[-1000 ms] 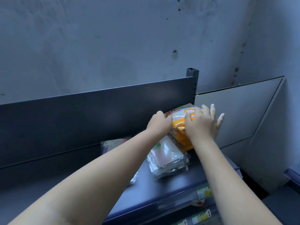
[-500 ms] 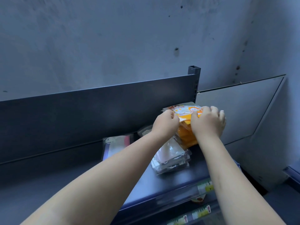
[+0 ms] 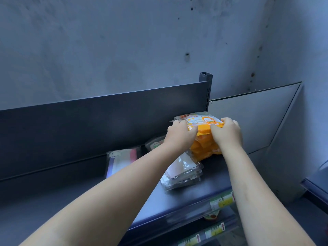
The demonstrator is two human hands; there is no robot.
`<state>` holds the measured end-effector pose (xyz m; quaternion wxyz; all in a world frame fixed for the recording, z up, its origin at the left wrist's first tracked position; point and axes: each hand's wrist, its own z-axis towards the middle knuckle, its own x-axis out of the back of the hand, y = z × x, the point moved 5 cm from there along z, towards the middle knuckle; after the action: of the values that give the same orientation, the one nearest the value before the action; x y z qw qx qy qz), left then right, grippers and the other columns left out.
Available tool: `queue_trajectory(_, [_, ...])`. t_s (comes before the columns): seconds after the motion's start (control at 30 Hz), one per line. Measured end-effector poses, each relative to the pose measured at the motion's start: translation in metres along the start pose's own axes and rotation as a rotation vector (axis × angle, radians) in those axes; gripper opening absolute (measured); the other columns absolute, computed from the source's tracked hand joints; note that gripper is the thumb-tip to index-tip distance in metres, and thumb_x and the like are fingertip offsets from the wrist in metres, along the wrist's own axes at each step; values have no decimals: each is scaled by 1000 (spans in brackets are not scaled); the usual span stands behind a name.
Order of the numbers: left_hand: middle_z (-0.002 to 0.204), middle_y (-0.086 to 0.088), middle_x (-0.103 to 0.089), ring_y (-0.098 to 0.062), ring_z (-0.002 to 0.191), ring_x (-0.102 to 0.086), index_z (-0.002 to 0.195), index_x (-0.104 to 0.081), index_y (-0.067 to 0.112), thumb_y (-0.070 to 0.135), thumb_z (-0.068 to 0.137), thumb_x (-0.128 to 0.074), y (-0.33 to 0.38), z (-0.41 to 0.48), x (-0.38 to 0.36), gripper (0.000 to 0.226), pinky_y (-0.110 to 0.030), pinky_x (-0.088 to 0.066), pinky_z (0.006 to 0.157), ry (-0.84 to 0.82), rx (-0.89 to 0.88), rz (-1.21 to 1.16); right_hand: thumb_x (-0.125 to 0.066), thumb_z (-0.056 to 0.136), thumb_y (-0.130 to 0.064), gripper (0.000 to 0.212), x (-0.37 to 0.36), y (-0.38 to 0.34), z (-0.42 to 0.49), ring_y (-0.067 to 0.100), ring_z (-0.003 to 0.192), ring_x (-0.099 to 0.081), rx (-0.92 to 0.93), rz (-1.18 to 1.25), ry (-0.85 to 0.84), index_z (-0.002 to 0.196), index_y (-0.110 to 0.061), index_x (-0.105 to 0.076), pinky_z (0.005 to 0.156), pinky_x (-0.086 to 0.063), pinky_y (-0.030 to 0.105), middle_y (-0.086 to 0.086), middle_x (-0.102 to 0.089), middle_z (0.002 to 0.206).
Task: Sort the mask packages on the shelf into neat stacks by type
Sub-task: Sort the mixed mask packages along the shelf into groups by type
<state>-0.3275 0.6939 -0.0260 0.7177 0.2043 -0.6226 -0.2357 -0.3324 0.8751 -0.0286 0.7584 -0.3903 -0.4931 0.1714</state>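
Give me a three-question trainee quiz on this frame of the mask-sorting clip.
1. True or false: both hands grip the top of the orange package stack.
2. Which lies nearer the shelf's front edge: A) the clear package stack, B) the orange one?
3. What leans on the back panel, left of the left hand?

Key: 1 true, the right hand included. 2 A. 3 The pink-and-white mask package.

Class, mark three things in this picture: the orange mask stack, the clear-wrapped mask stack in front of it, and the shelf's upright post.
orange mask stack (image 3: 204,150), head view, orange front below the hands
clear-wrapped mask stack (image 3: 182,172), head view, top package
upright post (image 3: 205,80), head view, top end
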Motion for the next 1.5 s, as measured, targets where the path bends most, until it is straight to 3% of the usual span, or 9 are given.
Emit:
queue_trajectory(0.17, [140, -11, -51, -33, 131, -46, 143, -54, 12, 69, 93, -55, 4, -2, 0, 75, -44, -45, 105, -19, -13, 56, -58, 96, -21, 47, -1, -4, -2, 35, 119, -59, 43, 48, 53, 143, -14, -57, 83, -46, 35, 11, -52, 143])
queue_trajectory(0.47, [144, -10, -51, -36, 132, -44, 147, -52, 15, 54, 99, -59, 3, -7, -2, 62, -45, -44, 108, 39, -74, 134, -54, 101, -32, 43, 2, -3, 5, 34, 129, -53, 124, 47, 93, 141, -16, -59, 101, -52, 47, 8, -51, 147])
queue_trajectory(0.73, [143, -8, -54, -36, 127, -49, 138, -55, 15, 57, 95, -55, 6, -8, -5, 60, -48, -49, 99, 127, -141, 221, -55, 99, -32, 45, -8, -14, -11, 35, 153, -33, 339, -213, 193, 139, -13, -65, 123, -23, 57, 14, -51, 156])
queue_trajectory(0.87, [132, -17, -67, -42, 113, -63, 125, -67, 5, 54, 95, -40, 2, -13, 5, 63, -48, -52, 91, 291, -244, 318, -45, 95, -38, 54, -20, -33, -31, 37, 150, -40, 450, -179, 166, 136, -11, -68, 121, -26, 58, 14, -58, 149])
queue_trajectory(1.0, [147, -18, -62, -43, 135, -56, 137, -65, 5, 53, 98, -35, -19, -27, 31, 69, -56, -43, 112, 410, -257, 425, -43, 96, -42, 56, -31, -51, -56, 40, 144, -47, 506, -52, 145, 133, -8, -68, 117, -37, 58, 16, -64, 142])
queue_trajectory(1.13, [161, -11, -47, -37, 153, -34, 152, -52, 12, 67, 94, -18, -49, -59, 68, 87, -53, -24, 126, 463, -15, 328, -38, 99, -47, 60, -41, -75, -86, 36, 148, -43, 540, 77, 90, 138, -11, -65, 121, -35, 52, 12, -62, 145])
queue_trajectory(1.23, [164, -10, -44, -34, 158, -27, 155, -46, 9, 71, 90, -11, -92, -81, 102, 96, -49, -18, 128, 512, 128, 296, -43, 101, -43, 56, -56, -101, -110, 34, 150, -39, 562, 134, 33, 142, -10, -61, 123, -32, 50, 12, -60, 148])
queue_trajectory(1.37, [159, -8, -51, -30, 157, -32, 152, -52, 7, 62, 98, -29, -146, -114, 151, 80, -50, -22, 129, 605, 76, 362, -43, 101, -44, 59, -85, -141, -148, 31, 153, -35, 613, 152, -71, 147, -10, -56, 125, -30, 48, 9, -56, 152])
queue_trajectory(1.5, [163, -3, -47, -22, 158, -30, 156, -48, 13, 63, 100, -32, -192, -140, 187, 77, -46, -21, 129, 534, 38, 470, -40, 101, -47, 60, -119, -179, -188, 27, 156, -31, 665, 166, -163, 150, -14, -53, 124, -30, 51, 6, -53, 156])
